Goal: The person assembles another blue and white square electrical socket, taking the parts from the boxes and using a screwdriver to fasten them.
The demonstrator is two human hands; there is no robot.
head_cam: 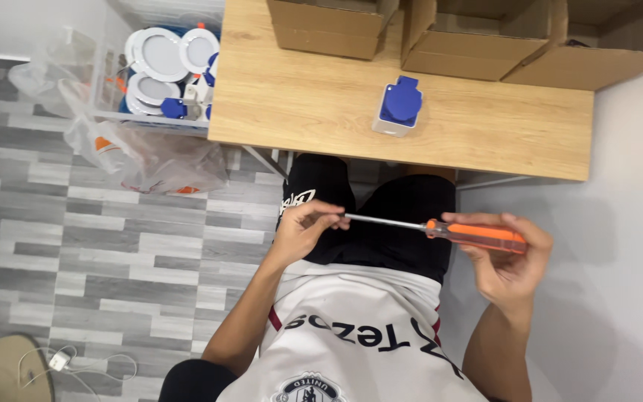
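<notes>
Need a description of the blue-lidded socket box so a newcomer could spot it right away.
Start at the wooden table at the top of the view, with open cardboard boxes along its far edge. In front of those boxes, right of centre, stands the socket box alone. It is small and white with a blue hinged cap, the only blue-and-white thing on the tabletop.

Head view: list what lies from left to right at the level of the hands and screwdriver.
Grey plank floor → left hand pinching the metal shaft tip → screwdriver held across the lap → right hand around the orange handle → white wall.
</notes>
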